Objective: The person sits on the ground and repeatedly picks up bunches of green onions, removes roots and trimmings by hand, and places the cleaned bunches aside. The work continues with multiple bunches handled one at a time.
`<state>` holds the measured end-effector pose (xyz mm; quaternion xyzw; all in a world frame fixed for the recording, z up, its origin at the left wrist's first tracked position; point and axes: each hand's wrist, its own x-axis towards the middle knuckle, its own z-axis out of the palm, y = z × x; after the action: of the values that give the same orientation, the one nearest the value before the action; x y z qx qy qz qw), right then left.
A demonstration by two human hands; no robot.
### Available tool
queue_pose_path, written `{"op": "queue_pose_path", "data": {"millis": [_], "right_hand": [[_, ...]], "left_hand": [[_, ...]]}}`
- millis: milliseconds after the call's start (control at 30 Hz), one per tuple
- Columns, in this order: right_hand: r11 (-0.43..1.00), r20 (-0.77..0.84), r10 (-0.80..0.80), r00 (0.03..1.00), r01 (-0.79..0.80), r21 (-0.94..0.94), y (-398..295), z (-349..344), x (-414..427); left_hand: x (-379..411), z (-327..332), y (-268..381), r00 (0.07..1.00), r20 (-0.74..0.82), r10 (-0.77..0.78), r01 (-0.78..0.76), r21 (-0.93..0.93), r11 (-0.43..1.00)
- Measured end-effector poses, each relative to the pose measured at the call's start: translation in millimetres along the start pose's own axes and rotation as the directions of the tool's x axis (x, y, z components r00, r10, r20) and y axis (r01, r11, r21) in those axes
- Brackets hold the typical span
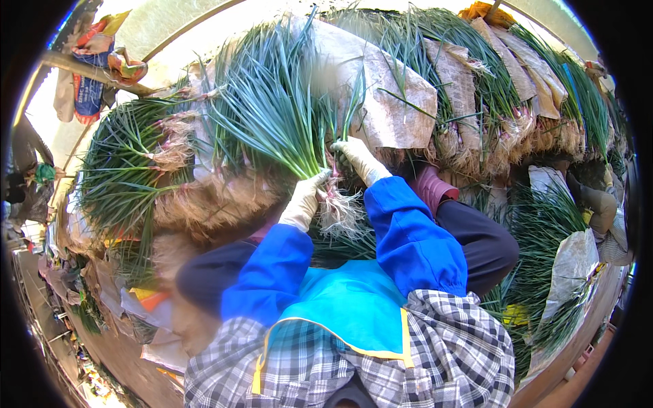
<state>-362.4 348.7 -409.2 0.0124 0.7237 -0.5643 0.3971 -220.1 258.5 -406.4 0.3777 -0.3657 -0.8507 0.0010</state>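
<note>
In a cream glove, my left hand [301, 204] grips a thick bunch of scallions [278, 117] just above the roots. The long green leaves fan up and away, while the pale, stringy roots [339, 209] hang below the fingers. Close beside it, my right hand [362, 159], gloved too, has its fingers closed around a thin scallion stalk [354, 109] held upright. The gloves hide part of the stems. Below both hands, more green leaves [342, 250] lie between my knees.
Scallions with fibrous roots are heaped at the left [132, 137]. Woven sacks [393, 97] cover parts of the long row ahead. Another scallion pile [541, 234] lies at the right, near another person's arm [598, 206]. A pole [97, 71] with hanging plastic bags crosses the upper left.
</note>
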Motion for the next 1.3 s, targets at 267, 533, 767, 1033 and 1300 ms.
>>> {"op": "queue_pose_path", "data": {"millis": [267, 533, 767, 1033, 1300], "right_hand": [[0.794, 0.134, 0.018, 0.991, -0.095, 0.600, -16, -27, 9], [0.968, 0.181, 0.059, 0.982, -0.100, 0.228, -40, -47, -9], [0.645, 0.226, 0.076, 0.971, -0.221, 0.732, 9, 38, -32], [0.493, -0.070, 0.022, 0.997, 0.051, 0.868, 12, 44, -38], [0.585, 0.128, -0.058, 0.990, -0.070, 0.808, 5, 37, -50]], "left_hand": [[10, -5, -3, 0.999, 0.048, -0.010, 0.008, 0.050, 0.999], [-25, -20, 9, 0.959, 0.207, -0.193, 0.223, -0.135, 0.965], [-23, -25, 6, 0.922, 0.318, -0.218, 0.304, -0.250, 0.919], [-38, 7, 13, 0.956, 0.192, -0.221, 0.272, -0.307, 0.912], [-51, 11, 23, 0.925, 0.320, -0.206, 0.316, -0.343, 0.885]]}}
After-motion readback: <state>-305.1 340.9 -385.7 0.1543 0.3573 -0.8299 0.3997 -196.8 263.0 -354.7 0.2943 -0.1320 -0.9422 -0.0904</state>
